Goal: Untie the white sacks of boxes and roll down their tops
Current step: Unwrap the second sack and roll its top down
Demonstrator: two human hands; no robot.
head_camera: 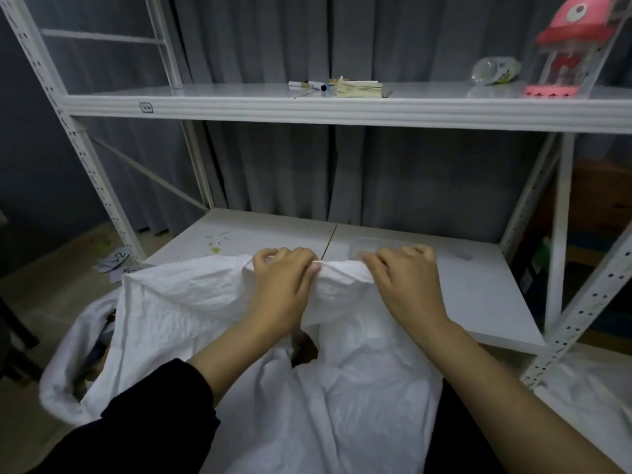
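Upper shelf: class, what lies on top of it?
On the upper shelf lie markers, a paper stack, a crumpled clear bottle and a pink toy. Its far right end is out of frame.

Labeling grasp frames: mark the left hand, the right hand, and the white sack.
left hand (285,289), head view, back of the hand.
right hand (408,285), head view, back of the hand.
white sack (191,295), head view, crumpled top fabric left of the hands.
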